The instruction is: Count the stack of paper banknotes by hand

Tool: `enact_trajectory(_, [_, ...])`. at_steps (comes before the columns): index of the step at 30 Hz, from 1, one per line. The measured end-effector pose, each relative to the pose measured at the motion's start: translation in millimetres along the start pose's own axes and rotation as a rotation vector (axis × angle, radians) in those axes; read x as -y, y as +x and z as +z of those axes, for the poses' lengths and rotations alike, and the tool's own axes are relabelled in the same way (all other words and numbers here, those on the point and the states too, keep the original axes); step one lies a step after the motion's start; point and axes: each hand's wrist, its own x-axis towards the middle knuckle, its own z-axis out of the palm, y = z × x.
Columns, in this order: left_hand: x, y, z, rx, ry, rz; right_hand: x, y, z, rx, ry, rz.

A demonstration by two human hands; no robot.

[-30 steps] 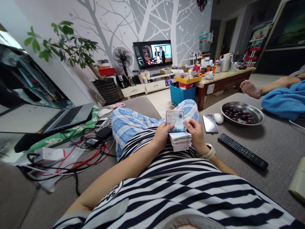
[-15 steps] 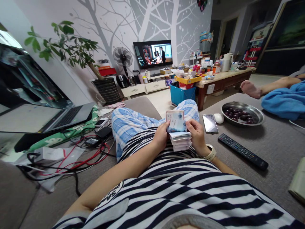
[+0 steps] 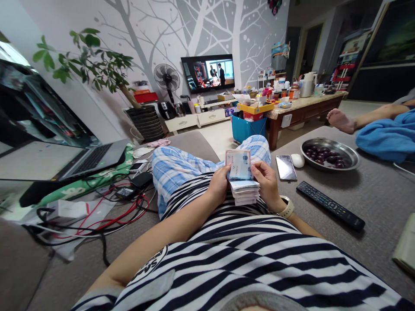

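A thick wad of banknotes (image 3: pixel 244 190) rests on my striped shirt, held between both hands. My left hand (image 3: pixel 218 185) grips its left side, thumb on the front note. My right hand (image 3: pixel 267 183) closes on the right side, fingers pinching the notes. The front notes (image 3: pixel 239 165) stand bent upward, pale blue and pink. A white watch (image 3: pixel 285 207) sits on my right wrist.
To the right on the grey sofa lie a phone (image 3: pixel 285 167), a white mouse (image 3: pixel 297 160), a metal bowl of dark fruit (image 3: pixel 329 154) and a black remote (image 3: pixel 330 211). Another person's foot (image 3: pixel 340 121) and blue blanket lie far right. Laptop (image 3: pixel 92 160) and tangled cables (image 3: pixel 106 207) at left.
The upright front notes have shifted slightly as my thumbs work them; the wad and both hands stay in the same place.
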Motion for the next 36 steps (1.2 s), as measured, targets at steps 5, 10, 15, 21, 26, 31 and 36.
enact_trajectory(5, [-1.2,-1.2,0.8,0.012,0.009,-0.001,-0.9,-0.7,-0.7,0.007,-0.003,0.008])
enact_trajectory(10, [-0.4,0.3,0.5,0.008,-0.002,-0.024,-0.4,-1.0,-0.4,0.003,0.002,0.022])
enact_trajectory(15, [-1.6,0.5,0.0,0.013,-0.010,-0.026,0.9,-0.9,0.2,0.009,0.007,0.031])
enact_trajectory(21, [-4.9,-1.6,1.7,0.009,0.001,-0.032,-0.3,-1.1,-0.4,0.011,0.001,0.028])
enact_trajectory(26, [-5.5,-1.3,2.6,0.023,-0.003,-0.039,-0.6,-1.2,-0.7,0.021,-0.006,0.028])
enact_trajectory(31, [-4.6,-0.6,1.6,0.021,0.000,-0.036,1.7,-0.8,0.0,0.014,-0.021,0.026])
enact_trajectory(36, [-3.3,-0.4,-0.2,0.025,0.006,-0.019,2.5,-1.0,0.2,0.013,-0.002,0.015])
